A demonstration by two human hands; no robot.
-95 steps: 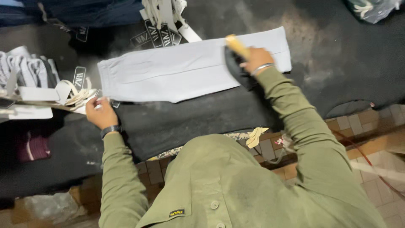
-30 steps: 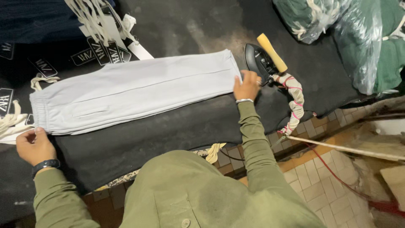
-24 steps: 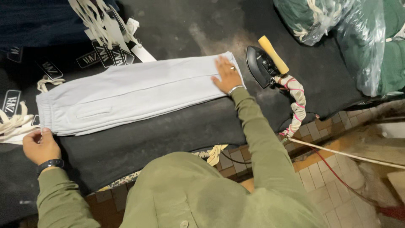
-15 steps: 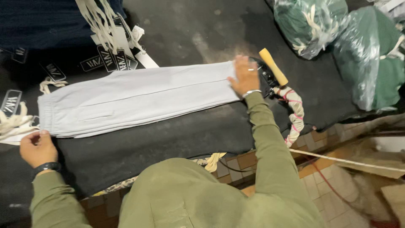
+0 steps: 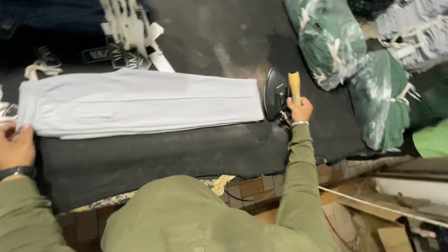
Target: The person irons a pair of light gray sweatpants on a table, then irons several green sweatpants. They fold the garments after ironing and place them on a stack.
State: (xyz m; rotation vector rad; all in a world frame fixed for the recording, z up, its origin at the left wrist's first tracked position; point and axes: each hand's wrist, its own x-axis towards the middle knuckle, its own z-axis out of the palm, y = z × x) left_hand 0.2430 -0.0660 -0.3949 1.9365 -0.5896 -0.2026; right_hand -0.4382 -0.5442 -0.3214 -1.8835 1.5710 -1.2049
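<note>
The pale grey folded trousers (image 5: 140, 105) lie flat on the dark padded table (image 5: 154, 161), long axis running left to right, waistband at the left, leg hems pointing right. The left hand (image 5: 16, 147) rests at the waistband corner, fingers together on the cloth. Just beyond the hems, the right hand (image 5: 301, 109) is wrapped around the wooden handle of the iron (image 5: 276, 95), standing on end; green bagged bundles (image 5: 347, 60) sit farther right.

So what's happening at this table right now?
A person in an olive jacket stands at a dark padded table with light grey trousers laid flat and folded lengthwise. The right hand holds the wooden handle of a black iron standing on end beside the trouser hem. The left hand rests at the waistband end. Bagged green bundles lie to the right.
</note>
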